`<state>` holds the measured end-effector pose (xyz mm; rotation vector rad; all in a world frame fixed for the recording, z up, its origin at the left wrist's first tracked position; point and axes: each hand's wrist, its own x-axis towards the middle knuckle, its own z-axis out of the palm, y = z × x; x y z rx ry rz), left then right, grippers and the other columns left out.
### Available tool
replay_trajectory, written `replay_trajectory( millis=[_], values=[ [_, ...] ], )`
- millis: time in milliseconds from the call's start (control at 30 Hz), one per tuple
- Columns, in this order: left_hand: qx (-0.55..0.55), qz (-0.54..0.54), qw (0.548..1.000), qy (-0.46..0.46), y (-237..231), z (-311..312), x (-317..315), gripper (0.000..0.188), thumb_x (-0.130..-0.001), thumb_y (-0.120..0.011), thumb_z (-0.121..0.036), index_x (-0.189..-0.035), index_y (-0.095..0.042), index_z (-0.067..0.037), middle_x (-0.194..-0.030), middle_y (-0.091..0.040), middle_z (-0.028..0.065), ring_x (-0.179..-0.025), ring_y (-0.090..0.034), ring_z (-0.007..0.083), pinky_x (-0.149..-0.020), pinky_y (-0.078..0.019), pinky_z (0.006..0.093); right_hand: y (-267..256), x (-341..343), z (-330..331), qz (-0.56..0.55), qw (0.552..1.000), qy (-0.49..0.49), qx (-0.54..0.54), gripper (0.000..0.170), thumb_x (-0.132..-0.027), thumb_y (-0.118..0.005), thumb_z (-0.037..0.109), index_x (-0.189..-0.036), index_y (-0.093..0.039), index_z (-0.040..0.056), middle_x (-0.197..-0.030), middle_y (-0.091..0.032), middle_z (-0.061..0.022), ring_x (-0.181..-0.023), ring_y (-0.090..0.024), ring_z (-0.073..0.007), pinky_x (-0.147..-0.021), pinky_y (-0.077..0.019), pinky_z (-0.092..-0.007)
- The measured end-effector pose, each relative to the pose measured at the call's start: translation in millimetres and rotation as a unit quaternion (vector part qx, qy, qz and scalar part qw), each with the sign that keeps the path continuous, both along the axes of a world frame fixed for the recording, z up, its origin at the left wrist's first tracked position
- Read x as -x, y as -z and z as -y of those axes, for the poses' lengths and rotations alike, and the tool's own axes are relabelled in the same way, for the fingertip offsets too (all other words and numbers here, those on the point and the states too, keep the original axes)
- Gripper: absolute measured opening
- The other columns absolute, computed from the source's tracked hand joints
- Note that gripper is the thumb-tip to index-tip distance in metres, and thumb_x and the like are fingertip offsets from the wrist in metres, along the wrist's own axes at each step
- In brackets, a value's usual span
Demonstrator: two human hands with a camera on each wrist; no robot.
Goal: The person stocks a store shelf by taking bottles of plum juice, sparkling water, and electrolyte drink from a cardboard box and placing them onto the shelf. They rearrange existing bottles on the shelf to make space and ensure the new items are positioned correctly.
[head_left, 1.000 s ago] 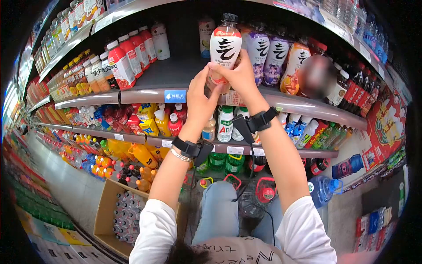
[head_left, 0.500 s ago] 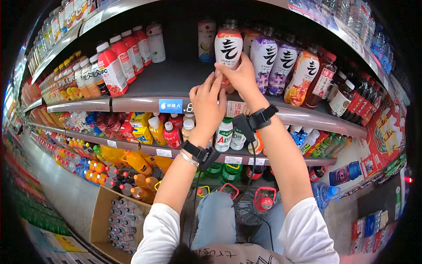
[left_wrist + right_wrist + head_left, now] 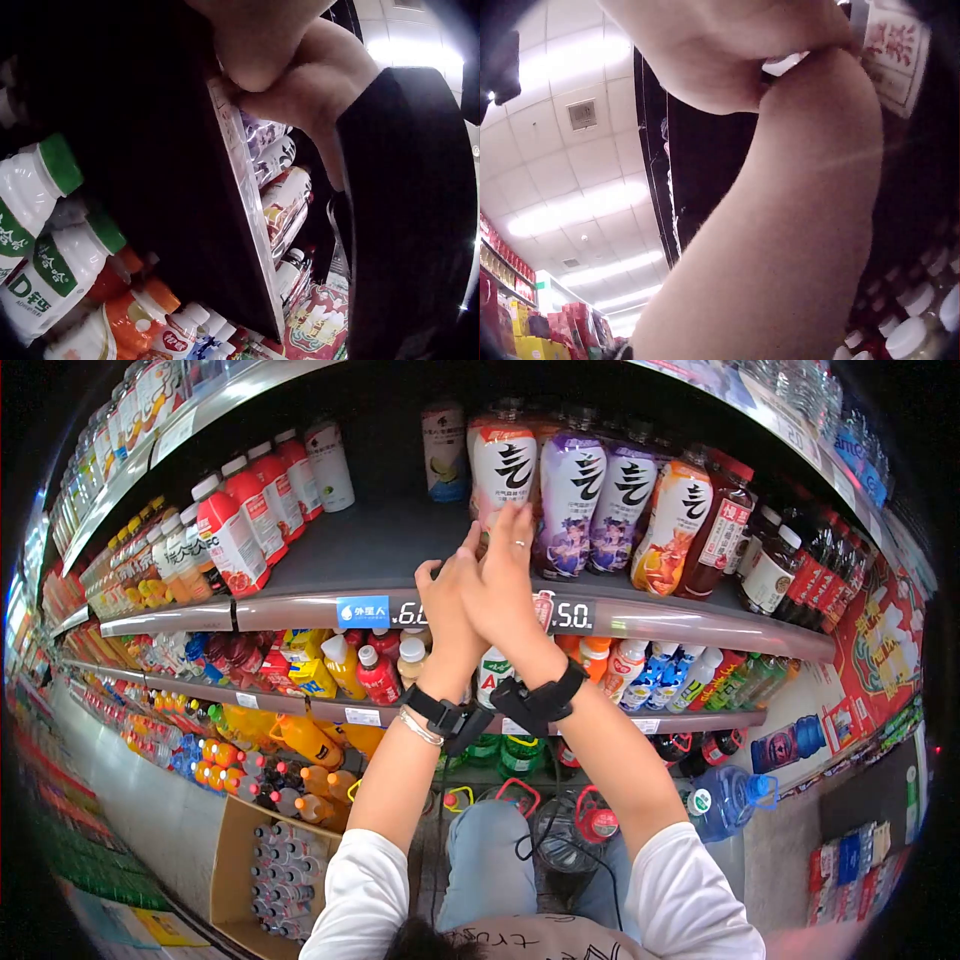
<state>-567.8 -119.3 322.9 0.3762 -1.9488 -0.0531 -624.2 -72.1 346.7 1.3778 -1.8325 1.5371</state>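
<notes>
A white-and-red drink bottle with a big black character stands upright on the upper shelf. My right hand, a ring on one finger, lies in front of its lower part with straight fingers pointing up. Partly behind that hand is my left hand, its fingers up beside the bottle's base and one finger bent outward. The hands overlap at the shelf's front edge. In the right wrist view the left forearm crosses close below the right palm.
Purple-labelled bottles stand just right of the bottle, then an orange one. A grey can-like bottle is behind left. Red-and-white bottles line the shelf's left side. A lower shelf holds more drinks; a cardboard box of bottles sits on the floor.
The bottle has gone from raised in the right hand to standing on the shelf beside the purple ones. The right hand has let go and moved down left over the left hand.
</notes>
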Motion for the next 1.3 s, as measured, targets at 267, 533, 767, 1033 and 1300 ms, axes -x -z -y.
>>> replay_trajectory(
  millis=[267,533,767,1033,1300],
  values=[
    [0.021,-0.008,0.999,-0.025,-4.0,-8.3,4.0,0.027,-0.098,-0.046,-0.017,-0.115,-0.062,-0.004,-0.103,-0.067,0.0137,-0.099,-0.054,0.0307,-0.094,-0.0377,0.0411,-0.7,1.8,-6.0,-0.017,1.000,-0.005,0.009,0.078,-0.088,-0.060,0.022,-0.144,-0.020,-0.0155,-0.149,-0.014,-0.0434,-0.140,-0.013,-0.0582,-0.116,-0.0195,-0.0535],
    [0.027,0.054,0.995,-0.085,5.9,1.3,15.7,0.052,-0.083,-0.064,-0.029,-0.132,-0.056,-0.013,-0.137,-0.055,0.0071,-0.116,-0.054,0.0222,-0.094,-0.0348,0.0457,-15.3,1.1,-2.2,0.022,1.000,0.014,0.014,0.072,-0.084,-0.066,0.023,-0.139,-0.033,-0.0087,-0.143,-0.026,-0.0420,-0.133,-0.026,-0.0577,-0.112,-0.0276,-0.0540],
    [-0.020,0.180,0.974,-0.134,-13.6,-13.2,9.9,0.051,-0.076,-0.071,-0.034,-0.122,-0.063,-0.014,-0.126,-0.062,0.0058,-0.118,-0.052,0.0234,-0.094,-0.0353,0.0491,-35.9,24.7,20.5,0.059,0.996,0.011,0.059,0.039,-0.082,-0.067,0.020,-0.118,-0.063,0.0045,-0.094,-0.061,-0.0230,-0.108,-0.053,-0.0431,-0.095,-0.0401,-0.0516],
    [-0.019,0.154,0.985,-0.075,-15.8,-10.5,7.1,0.048,-0.077,-0.071,-0.033,-0.121,-0.063,-0.014,-0.122,-0.063,0.0081,-0.119,-0.052,0.0253,-0.094,-0.0358,0.0520,-43.0,19.8,18.3,0.076,0.997,0.028,-0.018,0.049,-0.084,-0.065,0.030,-0.128,-0.061,0.0090,-0.130,-0.041,-0.0384,-0.122,-0.039,-0.0545,-0.102,-0.0363,-0.0552],
    [-0.037,0.147,0.988,0.040,-25.5,9.4,-2.7,0.044,-0.081,-0.068,-0.027,-0.122,-0.061,-0.012,-0.115,-0.066,0.0100,-0.113,-0.057,0.0314,-0.093,-0.0386,0.0528,-45.0,-1.1,22.8,0.060,0.990,0.127,-0.031,0.059,-0.086,-0.062,0.041,-0.131,-0.058,0.0042,-0.127,-0.044,-0.0397,-0.124,-0.035,-0.0525,-0.108,-0.0323,-0.0522]
  ],
)
